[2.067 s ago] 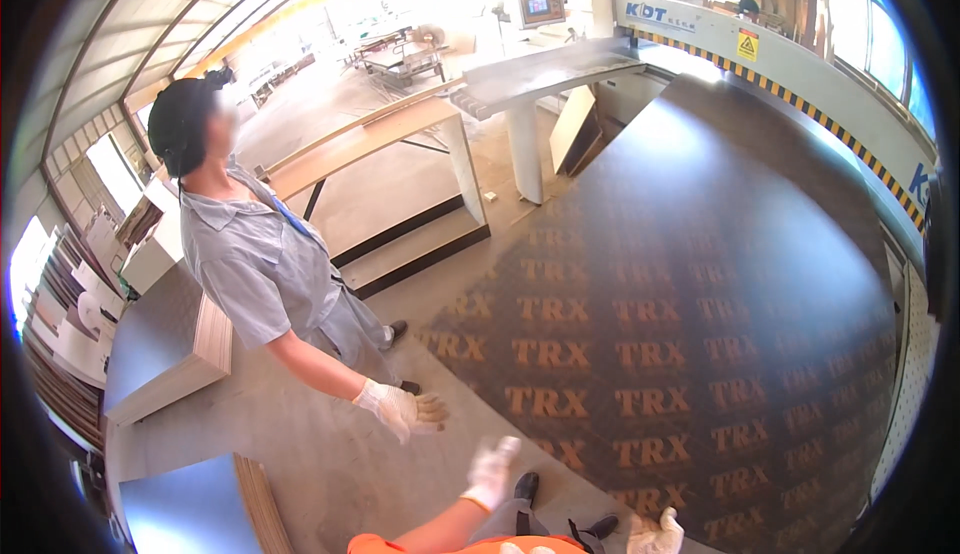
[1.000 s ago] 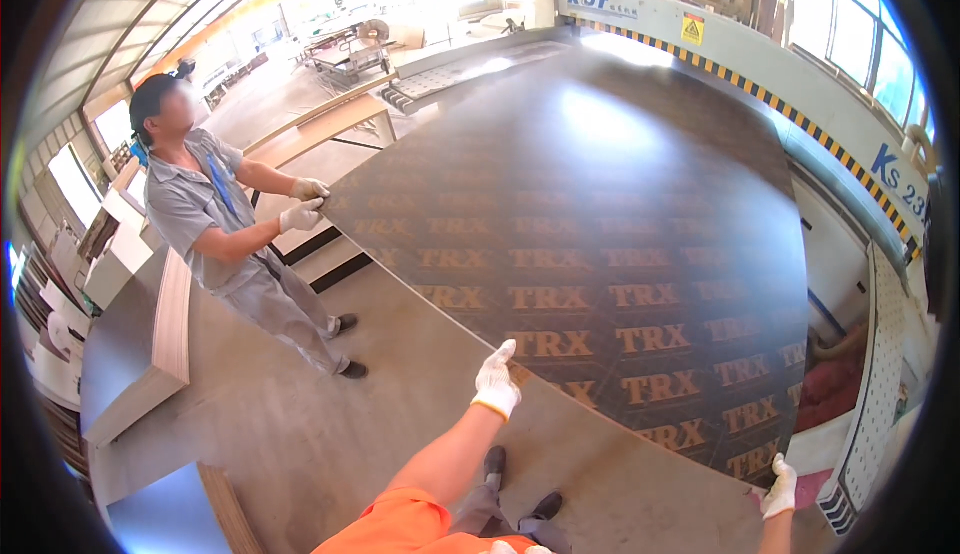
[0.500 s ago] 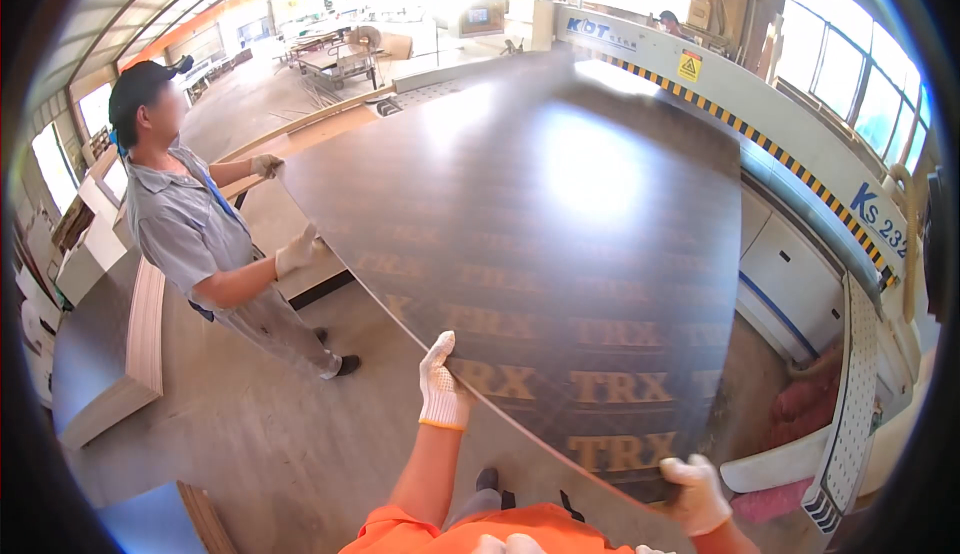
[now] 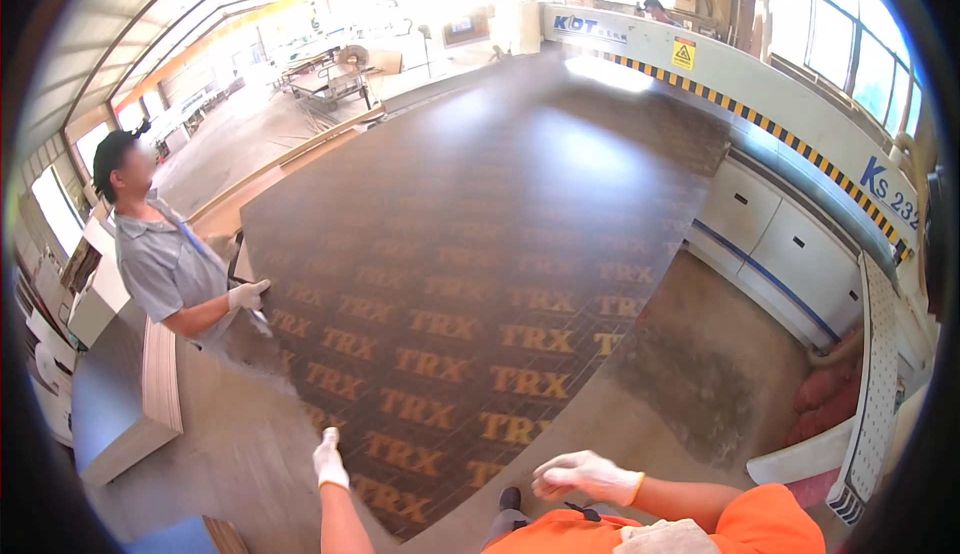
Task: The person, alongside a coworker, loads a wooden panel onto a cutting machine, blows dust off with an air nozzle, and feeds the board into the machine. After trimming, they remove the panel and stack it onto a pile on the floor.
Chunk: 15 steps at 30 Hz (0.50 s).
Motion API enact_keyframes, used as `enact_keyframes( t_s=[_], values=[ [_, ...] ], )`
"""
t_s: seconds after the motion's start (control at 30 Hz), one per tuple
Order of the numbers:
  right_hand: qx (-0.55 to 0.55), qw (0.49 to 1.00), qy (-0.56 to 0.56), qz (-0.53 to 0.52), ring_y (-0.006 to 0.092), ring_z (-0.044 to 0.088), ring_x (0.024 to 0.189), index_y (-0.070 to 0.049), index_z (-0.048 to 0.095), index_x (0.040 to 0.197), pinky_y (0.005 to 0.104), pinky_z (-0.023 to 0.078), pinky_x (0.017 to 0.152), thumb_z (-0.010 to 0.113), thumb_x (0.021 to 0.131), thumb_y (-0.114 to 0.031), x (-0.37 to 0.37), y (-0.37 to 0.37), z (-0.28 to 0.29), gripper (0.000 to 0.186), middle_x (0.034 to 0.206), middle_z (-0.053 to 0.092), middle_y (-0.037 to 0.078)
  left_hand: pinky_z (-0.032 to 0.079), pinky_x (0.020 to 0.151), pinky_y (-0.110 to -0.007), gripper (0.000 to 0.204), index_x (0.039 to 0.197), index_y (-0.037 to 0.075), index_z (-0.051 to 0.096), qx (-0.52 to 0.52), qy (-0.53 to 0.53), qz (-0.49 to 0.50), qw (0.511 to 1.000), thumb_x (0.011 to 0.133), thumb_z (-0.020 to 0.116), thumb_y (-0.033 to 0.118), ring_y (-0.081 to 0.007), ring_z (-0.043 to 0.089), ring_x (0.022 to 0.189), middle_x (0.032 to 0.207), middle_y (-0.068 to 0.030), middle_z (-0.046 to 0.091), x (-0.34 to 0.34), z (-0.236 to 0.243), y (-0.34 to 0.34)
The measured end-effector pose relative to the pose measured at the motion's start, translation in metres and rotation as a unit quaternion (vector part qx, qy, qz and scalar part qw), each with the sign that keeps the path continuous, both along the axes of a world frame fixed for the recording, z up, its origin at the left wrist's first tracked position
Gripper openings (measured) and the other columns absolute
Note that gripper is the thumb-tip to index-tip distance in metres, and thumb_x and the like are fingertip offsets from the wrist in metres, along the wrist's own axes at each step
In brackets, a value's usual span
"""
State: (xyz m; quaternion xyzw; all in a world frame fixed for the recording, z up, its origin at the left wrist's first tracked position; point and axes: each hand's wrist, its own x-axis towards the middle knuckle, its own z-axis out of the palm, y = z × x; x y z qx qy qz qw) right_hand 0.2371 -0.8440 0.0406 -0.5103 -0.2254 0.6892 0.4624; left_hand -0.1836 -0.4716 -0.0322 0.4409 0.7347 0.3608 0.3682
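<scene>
A large dark brown panel (image 4: 400,274), printed with rows of tan lettering, spreads across the middle and slopes down toward me. My left hand (image 4: 331,459), in a white knit glove, is closed on its near left edge, the fingers partly hidden. My right hand (image 4: 588,476), gloved too, is off the panel, beside its near right edge, with fingers loosely apart and nothing in them. To the left, a co-worker in grey (image 4: 165,259) has one gloved hand (image 4: 249,295) at the panel's left edge.
The panel's far end lies by a long machine beam (image 4: 740,84) with black-and-yellow striping. White cabinets (image 4: 780,244) sit beneath it. A perforated arm (image 4: 865,384) reaches out at right. Stacked boards (image 4: 150,394) stand at left, and another blue-topped stack (image 4: 185,539) is at bottom left.
The panel has swung round, its near end coming left and toward me. My left hand moved left and down with its edge. My right hand let go of the corner and moved left.
</scene>
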Motion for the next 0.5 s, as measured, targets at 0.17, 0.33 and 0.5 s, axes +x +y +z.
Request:
enact_keyframes(
  t_s=[0.17, 0.33, 0.5],
  values=[
    [-0.017, 0.972, -0.089, -0.218, 0.0236, 0.075, 0.1, 0.012, 0.068, 0.128, 0.0353, 0.063, 0.088, 0.069, 0.102, -0.013, 0.144, 0.082, -0.002, 0.036, 0.114, 0.077, 0.019, 0.018, 0.134, -0.054, 0.102, 0.163, -0.003, 0.037, 0.115, 0.47, -0.056, 0.873, 0.084, 0.081, 0.044, -0.0472, 0.025, 0.161, 0.17, -0.0281, 0.037, 0.071, 0.084, 0.083],
    [-0.049, 0.939, -0.154, -0.303, 0.025, 0.076, 0.095, 0.012, 0.069, 0.126, 0.0351, 0.064, 0.085, 0.069, 0.101, -0.01, 0.284, 0.12, -0.029, 0.033, 0.109, 0.078, 0.02, 0.012, 0.135, -0.056, 0.097, 0.161, -0.004, 0.044, 0.19, 0.455, -0.36, 0.792, 0.096, 0.06, 0.066, -0.0474, 0.025, 0.162, 0.17, -0.0311, 0.036, 0.345, 0.077, 0.146],
    [-0.04, 0.911, -0.23, -0.339, 0.0192, 0.075, 0.093, 0.009, 0.071, 0.125, 0.0305, 0.061, 0.085, 0.07, 0.1, -0.011, 0.447, 0.17, -0.02, 0.032, 0.107, 0.08, 0.015, 0.009, 0.135, -0.056, 0.104, 0.162, -0.005, 0.042, 0.302, 0.407, -0.454, 0.733, 0.097, 0.054, 0.075, -0.0459, 0.022, 0.163, 0.172, -0.029, 0.034, 0.62, 0.09, 0.229]
  ],
)
